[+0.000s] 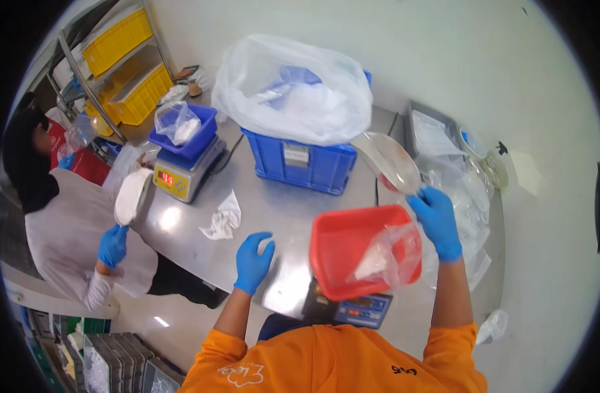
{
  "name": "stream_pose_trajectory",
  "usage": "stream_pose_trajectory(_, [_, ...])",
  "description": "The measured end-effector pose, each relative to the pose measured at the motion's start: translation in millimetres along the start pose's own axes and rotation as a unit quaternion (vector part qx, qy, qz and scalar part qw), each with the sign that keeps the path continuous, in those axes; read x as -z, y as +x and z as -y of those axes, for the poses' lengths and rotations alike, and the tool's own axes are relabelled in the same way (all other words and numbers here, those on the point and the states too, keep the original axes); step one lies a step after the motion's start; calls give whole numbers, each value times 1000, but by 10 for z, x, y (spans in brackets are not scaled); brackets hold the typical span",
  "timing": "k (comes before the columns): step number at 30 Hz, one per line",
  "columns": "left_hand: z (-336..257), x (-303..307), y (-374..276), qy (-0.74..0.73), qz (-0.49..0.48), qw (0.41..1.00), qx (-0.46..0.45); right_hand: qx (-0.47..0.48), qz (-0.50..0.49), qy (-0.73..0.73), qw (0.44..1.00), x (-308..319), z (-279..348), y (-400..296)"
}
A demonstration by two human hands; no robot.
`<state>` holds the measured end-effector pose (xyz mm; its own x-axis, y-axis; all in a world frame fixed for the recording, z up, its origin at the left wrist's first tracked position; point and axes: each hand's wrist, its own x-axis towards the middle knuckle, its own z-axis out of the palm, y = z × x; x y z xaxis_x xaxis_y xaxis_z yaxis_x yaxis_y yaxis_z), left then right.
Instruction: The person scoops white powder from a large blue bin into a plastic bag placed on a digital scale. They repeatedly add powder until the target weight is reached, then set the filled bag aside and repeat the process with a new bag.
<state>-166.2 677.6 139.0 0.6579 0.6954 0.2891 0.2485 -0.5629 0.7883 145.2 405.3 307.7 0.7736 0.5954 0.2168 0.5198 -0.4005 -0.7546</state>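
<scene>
My right hand [436, 221], in a blue glove, grips the handle of a scoop [396, 162] above and right of a red plastic basin [327, 245]. The scoop looks see-through, with little or nothing in it. In the basin lies a clear plastic bag [373, 263] with white material inside. The basin rests on a digital scale [361, 310] near my body. My left hand [255, 261], also gloved, is held with fingers apart over the steel table [201, 260], left of the basin. Beyond stands a blue crate [300, 167] lined with a large plastic bag [241, 103] holding white material.
At left a co-worker's gloved hand [113, 245] holds a scoop of white material [132, 196] beside a scale [174, 182] with a blue basin [201, 123]. Crumpled white paper [225, 217] lies mid-table. Plastic bags [462, 211] and a grey tray [410, 123] are at right.
</scene>
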Motion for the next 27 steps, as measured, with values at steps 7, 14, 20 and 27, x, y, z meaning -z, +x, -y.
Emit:
stream_pose_trajectory(7, [1343, 638, 78, 229, -18, 973, -18, 106, 7, -401, 910, -1785, 840, 2515])
stream_pose_trajectory(14, [1750, 774, 30, 296, 44, 954, 31, -72, 38, -516, 853, -2558, -108, 3798])
stream_pose_trajectory(20, [1735, 817, 70, 276, 48, 957, 74, -61, 52, -460, 884, -2408, -207, 3873])
stream_pose_trajectory(27, [1768, 748, 104, 281, 61, 956, 62, -85, 30, -422, 902, -2867, -539, 4352])
